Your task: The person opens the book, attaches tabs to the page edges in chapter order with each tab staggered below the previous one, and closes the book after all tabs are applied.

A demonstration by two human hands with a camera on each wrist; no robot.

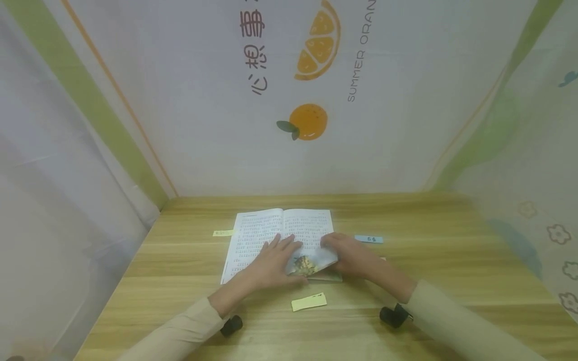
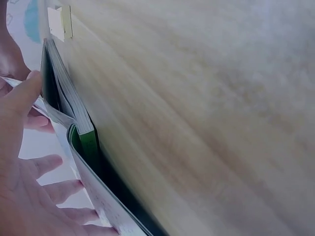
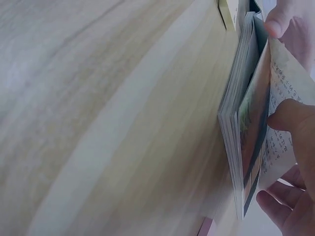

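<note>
An open book [image 1: 259, 228] with printed text lies on the table. My left hand [image 1: 275, 263] rests on it near the spine, fingers spread; in the left wrist view the thumb is by the book's near edge. At the lower right, my right hand [image 1: 352, 254] pinches a page [image 3: 283, 147], its thumb on the text side. That page is partly raised from the stack, and a coloured picture [image 1: 304, 265] shows at its lower part. Behind the page, the right fingertips are partly hidden. The green inside of the book [image 2: 88, 147] shows at the spine end.
Around the book lie a yellow slip [image 1: 223, 233] at the left, a blue slip [image 1: 369, 239] with writing at the right, and another yellow slip [image 1: 309, 302] in front. A pink piece [image 3: 205, 227] is beyond the right side. A white printed curtain [image 1: 217, 150] hangs behind the wooden table [image 1: 451, 260].
</note>
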